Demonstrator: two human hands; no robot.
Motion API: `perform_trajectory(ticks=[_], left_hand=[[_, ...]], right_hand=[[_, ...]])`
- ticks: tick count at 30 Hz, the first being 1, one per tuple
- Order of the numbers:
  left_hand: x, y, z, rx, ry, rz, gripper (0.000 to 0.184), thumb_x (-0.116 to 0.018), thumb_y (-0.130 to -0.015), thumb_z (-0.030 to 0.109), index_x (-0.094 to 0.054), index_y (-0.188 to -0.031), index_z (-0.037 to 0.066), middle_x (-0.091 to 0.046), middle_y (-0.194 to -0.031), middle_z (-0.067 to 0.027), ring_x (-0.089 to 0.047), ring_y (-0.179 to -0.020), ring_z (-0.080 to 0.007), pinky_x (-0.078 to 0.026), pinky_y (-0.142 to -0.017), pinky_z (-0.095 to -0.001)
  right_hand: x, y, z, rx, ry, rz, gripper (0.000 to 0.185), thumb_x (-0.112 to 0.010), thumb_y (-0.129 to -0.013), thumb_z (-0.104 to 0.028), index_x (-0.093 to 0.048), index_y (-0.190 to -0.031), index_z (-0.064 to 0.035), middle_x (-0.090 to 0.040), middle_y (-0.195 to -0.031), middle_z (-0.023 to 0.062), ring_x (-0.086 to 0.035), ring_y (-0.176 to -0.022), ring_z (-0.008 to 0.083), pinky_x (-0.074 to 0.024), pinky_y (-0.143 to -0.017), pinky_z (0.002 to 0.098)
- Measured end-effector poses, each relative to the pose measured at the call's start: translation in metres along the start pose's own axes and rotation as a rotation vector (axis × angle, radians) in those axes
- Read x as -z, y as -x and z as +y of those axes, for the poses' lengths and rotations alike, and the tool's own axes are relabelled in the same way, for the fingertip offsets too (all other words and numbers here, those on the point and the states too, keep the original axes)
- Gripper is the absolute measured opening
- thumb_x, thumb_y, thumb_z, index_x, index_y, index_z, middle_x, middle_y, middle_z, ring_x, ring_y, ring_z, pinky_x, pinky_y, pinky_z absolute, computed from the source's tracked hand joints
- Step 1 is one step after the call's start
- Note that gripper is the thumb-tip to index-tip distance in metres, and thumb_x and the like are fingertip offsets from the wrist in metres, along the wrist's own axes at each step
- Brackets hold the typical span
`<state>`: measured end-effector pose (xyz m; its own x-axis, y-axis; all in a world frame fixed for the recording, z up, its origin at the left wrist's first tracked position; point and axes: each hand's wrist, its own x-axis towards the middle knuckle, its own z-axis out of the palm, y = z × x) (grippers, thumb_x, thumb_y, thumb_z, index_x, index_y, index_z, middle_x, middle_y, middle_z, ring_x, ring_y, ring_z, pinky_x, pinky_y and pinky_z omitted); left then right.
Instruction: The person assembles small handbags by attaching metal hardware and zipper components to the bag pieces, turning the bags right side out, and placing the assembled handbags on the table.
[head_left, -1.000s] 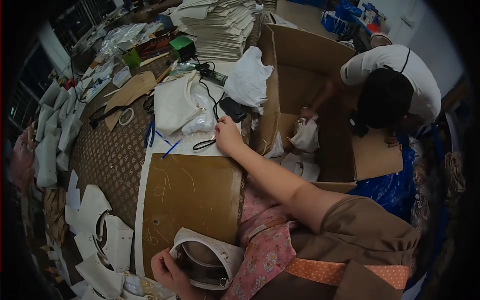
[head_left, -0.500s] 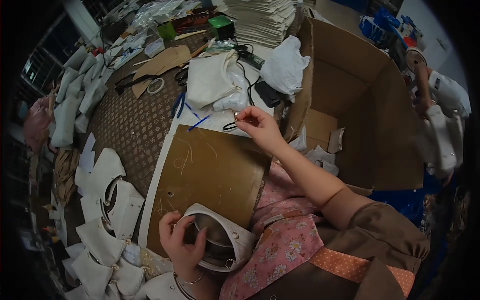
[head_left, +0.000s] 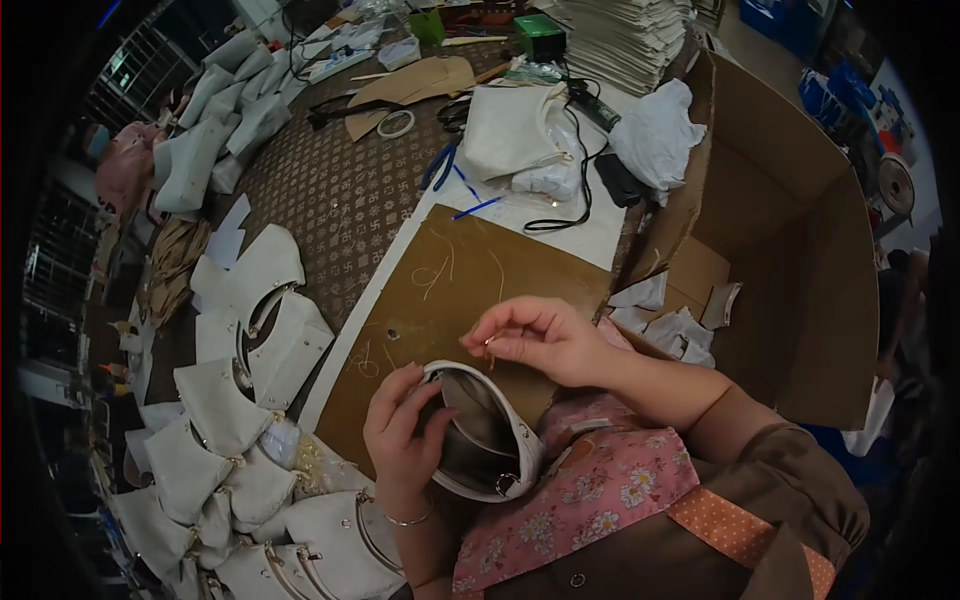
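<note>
A small white handbag point(head_left: 522, 437) rests at the near edge of the brown board point(head_left: 440, 290), its dark-lined mouth facing up and a ring at one end. My left hand point(head_left: 402, 425) is curled over the bag's rim, with the thumb inside the opening and the fingers at its far side. Just above the opening, my right hand point(head_left: 550, 340) pinches a small gold-coloured metal piece point(head_left: 489, 345). Its exact kind is too small to make out. Loose threads lie on the board.
Several finished-looking white bags point(head_left: 285, 345) are heaped at the left. An open cardboard box point(head_left: 790, 290) stands at the right with scraps inside. Beyond the board are a white pouch point(head_left: 510, 130), a black cord, blue-handled snips point(head_left: 438, 168) and a crumpled white plastic bag point(head_left: 655, 135).
My right hand has come back from beside the white pouch to above the handbag's mouth, holding the small metal piece. My left hand stays on the rim. The whole view has shifted.
</note>
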<state>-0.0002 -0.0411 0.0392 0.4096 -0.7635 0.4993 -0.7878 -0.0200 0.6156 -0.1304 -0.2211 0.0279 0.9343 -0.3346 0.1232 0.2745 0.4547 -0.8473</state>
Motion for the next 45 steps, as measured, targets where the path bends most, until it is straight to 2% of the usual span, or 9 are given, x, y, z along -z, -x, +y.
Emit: perform_trajectory(ticks=[1,3,8,10,14,21,34,40,45], left_hand=[[0.001,0.002,-0.004,0.01,-0.014,0.008,0.02,-0.071,-0.068,-0.004,-0.067,-0.088,0.0,-0.059,-0.108,-0.0134,-0.061,-0.098,-0.0279,-0.051,-0.082,-0.0344],[0.0,0.008,-0.019,-0.046,0.003,0.017,0.021,-0.071,-0.068,-0.004,-0.065,-0.087,0.001,-0.059,-0.107,-0.0124,-0.061,-0.098,-0.0272,-0.05,-0.082,-0.0342],[-0.007,-0.001,-0.002,-0.002,-0.03,0.142,0.015,-0.069,-0.071,-0.005,-0.065,-0.083,0.003,-0.059,-0.097,-0.0111,-0.061,-0.089,-0.0248,-0.05,-0.077,-0.033],[-0.006,-0.003,0.003,0.066,-0.104,0.19,0.013,-0.067,-0.073,-0.005,-0.065,-0.083,0.003,-0.058,-0.094,-0.0106,-0.061,-0.085,-0.024,-0.05,-0.075,-0.0327],[-0.002,-0.003,-0.005,0.07,-0.096,0.126,0.014,-0.065,-0.076,-0.005,-0.063,-0.087,0.003,-0.058,-0.091,-0.01,-0.061,-0.083,-0.0242,-0.05,-0.075,-0.0318],[-0.023,0.011,-0.012,0.169,0.341,0.287,0.011,-0.065,-0.078,-0.004,-0.061,-0.085,0.003,-0.065,-0.098,-0.0133,-0.062,-0.098,-0.0249,-0.049,-0.084,-0.0319],[-0.023,0.012,-0.015,0.182,0.342,0.282,0.014,-0.066,-0.077,-0.005,-0.062,-0.088,0.003,-0.064,-0.103,-0.0162,-0.062,-0.098,-0.0227,-0.048,-0.085,-0.0307],[-0.021,0.021,-0.013,0.337,0.688,0.383,0.013,-0.065,-0.078,-0.006,-0.061,-0.089,0.0,-0.063,-0.107,-0.0167,-0.061,-0.098,-0.0235,-0.047,-0.086,-0.0312],[-0.015,0.033,-0.025,0.196,0.635,0.339,0.005,-0.059,-0.085,-0.003,-0.058,-0.081,0.0,-0.057,-0.095,-0.0085,-0.057,-0.094,-0.0185,-0.045,-0.085,-0.0292]], right_hand=[[-0.009,-0.002,0.006,-0.007,-0.007,-0.016,0.019,-0.057,-0.088,0.002,-0.059,-0.106,-0.0012,-0.061,-0.109,0.0101,-0.059,-0.098,0.0166,-0.0468,-0.088,0.0288],[-0.023,-0.007,0.016,0.278,0.488,-0.067,0.015,-0.057,-0.087,0.002,-0.063,-0.101,-0.0012,-0.06,-0.108,0.0094,-0.059,-0.098,0.0161,-0.0467,-0.087,0.0276],[-0.035,-0.013,0.029,0.244,0.552,-0.073,0.012,-0.058,-0.087,0.002,-0.063,-0.098,-0.0001,-0.057,-0.102,0.0062,-0.059,-0.093,0.0134,-0.0471,-0.082,0.0239],[-0.034,-0.015,0.036,0.138,0.213,0.065,0.013,-0.057,-0.088,0.002,-0.061,-0.1,0.0013,-0.057,-0.102,0.0055,-0.057,-0.093,0.0109,-0.0472,-0.08,0.0223],[-0.034,-0.015,0.039,0.144,0.244,0.062,0.014,-0.056,-0.089,0.002,-0.06,-0.102,0.0022,-0.057,-0.1,0.0049,-0.057,-0.093,0.0091,-0.0475,-0.079,0.0216],[-0.036,-0.014,0.033,0.307,0.519,-0.011,0.015,-0.058,-0.086,0.003,-0.062,-0.101,0.0007,-0.061,-0.101,0.0081,-0.061,-0.091,0.015,-0.0488,-0.078,0.0249],[-0.036,-0.016,0.033,0.422,0.633,-0.066,0.017,-0.06,-0.083,0.004,-0.063,-0.099,-0.0009,-0.062,-0.098,0.0106,-0.062,-0.09,0.021,-0.0492,-0.078,0.0285],[-0.039,-0.025,0.031,0.554,0.762,-0.074,0.026,-0.06,-0.078,0.006,-0.064,-0.101,-0.0046,-0.058,-0.103,0.0109,-0.06,-0.085,0.0207,-0.0492,-0.073,0.0278],[-0.043,-0.039,0.038,0.565,0.962,-0.182,0.032,-0.058,-0.073,0.01,-0.065,-0.099,-0.0068,-0.054,-0.103,0.0096,-0.056,-0.075,0.0181,-0.0476,-0.066,0.0274]])
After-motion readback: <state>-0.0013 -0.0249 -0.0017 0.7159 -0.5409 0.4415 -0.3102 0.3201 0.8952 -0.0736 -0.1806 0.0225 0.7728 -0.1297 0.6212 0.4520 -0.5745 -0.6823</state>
